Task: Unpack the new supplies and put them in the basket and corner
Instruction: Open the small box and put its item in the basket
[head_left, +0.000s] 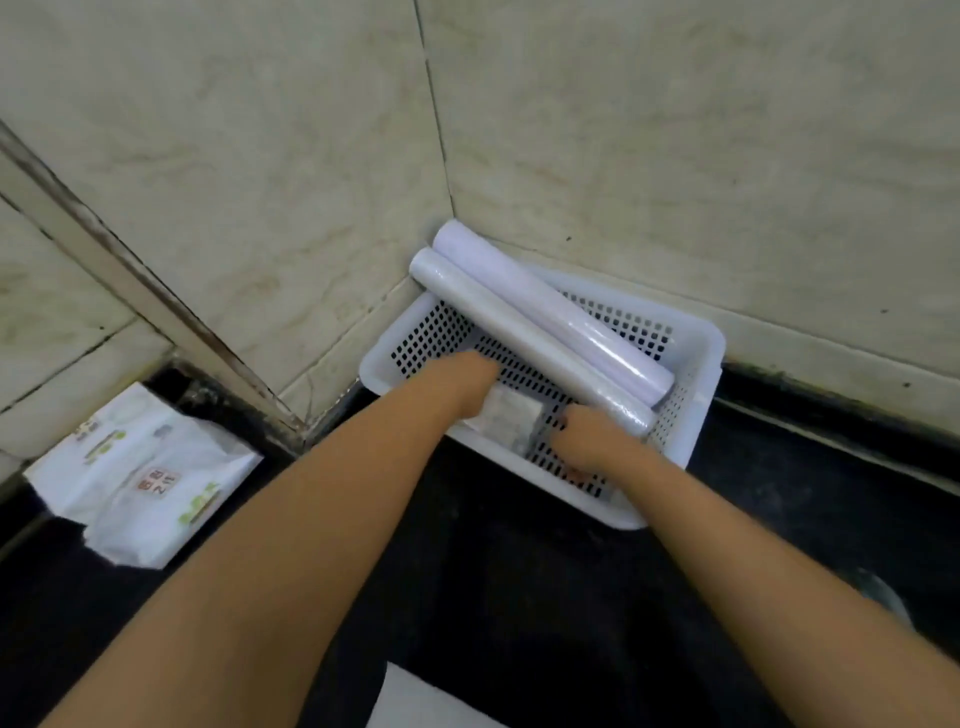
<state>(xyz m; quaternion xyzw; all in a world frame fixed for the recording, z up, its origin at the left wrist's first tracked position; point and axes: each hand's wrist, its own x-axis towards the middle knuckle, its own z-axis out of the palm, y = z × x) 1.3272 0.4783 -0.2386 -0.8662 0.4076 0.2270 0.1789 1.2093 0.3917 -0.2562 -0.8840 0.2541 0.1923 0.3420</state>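
Note:
A white perforated basket (696, 348) stands on the black counter, pushed into the tiled wall corner. Two wrapped rolls lie slanted across it: a greyish-white roll (519, 332) and a pale lilac roll (561, 312) behind it, their far ends sticking out over the rim toward the corner. Inside the basket lies a small pale packet (506, 413). My left hand (462, 382) grips the packet's left side with curled fingers. My right hand (592, 434) reaches in from the right, fingers curled at the packet's other end; the grip itself is hidden.
White plastic bags with green and red print (140, 478) lie on the counter at the left, by a wall ledge. A white sheet (415, 701) pokes in at the bottom edge. The black counter (519, 571) spreads in front of the basket.

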